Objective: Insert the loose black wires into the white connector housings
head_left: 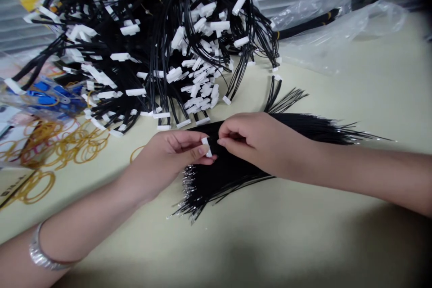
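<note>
My left hand pinches a small white plug connector between thumb and fingers. Just right of it, my right hand is closed in a pinch, its thumb and forefinger tips close to the connector. Whatever sits between those fingertips is too dark and small to make out; a black wire cannot be told apart from the background. Under both hands lies a thick bundle of black wires with shiny metal terminals at its ends. Part of the bundle is covered by my right hand and forearm.
Behind is a big heap of black wire harnesses with white connectors. Yellow rubber bands and blue plastic pieces lie at the left. A clear plastic bag with a black wire bundle rests at the back right of the table.
</note>
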### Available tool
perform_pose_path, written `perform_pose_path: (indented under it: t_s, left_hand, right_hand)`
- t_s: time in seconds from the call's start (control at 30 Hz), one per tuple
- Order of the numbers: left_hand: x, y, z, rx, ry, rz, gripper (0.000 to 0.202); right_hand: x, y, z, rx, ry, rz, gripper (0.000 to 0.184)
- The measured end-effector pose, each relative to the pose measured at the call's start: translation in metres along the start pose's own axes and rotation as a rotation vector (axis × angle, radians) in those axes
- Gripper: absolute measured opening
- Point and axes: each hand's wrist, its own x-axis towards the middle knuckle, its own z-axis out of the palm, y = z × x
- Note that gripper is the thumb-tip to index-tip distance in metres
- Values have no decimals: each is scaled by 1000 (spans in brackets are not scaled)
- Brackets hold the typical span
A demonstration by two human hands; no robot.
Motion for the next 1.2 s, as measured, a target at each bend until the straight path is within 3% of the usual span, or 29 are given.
perform_pose_path:
  t_s: [0.17,0.4,0.57,0.67,0.8,1.03,1.2]
  left_hand:
    - [-1,1,0,-9,5,-13,19]
    - [-1,1,1,0,15,-6,17]
    - [-1,1,3,36,33,-6,18]
    - [-2,1,3,41,32,-10,18]
    - [-2,1,1,13,-11,0,20]
    - [0,0,-1,-18,-14,-19,21]
    - [0,-1,-4,-28,-41,-2,19]
  right_hand:
    - [-1,-3,-4,-116,-14,-23,16]
    - [-2,-2,0,32,46,-1,13]
    - [0,-2,6,21,57,-44,14]
    - [-2,-5,3,-111,40,-124,17]
    - [-19,-12,-8,-400,119,-258,13]
    - [-29,-5,0,-373,-327,-481,10]
    - [-25,-7,1,-453,-308,-526,11]
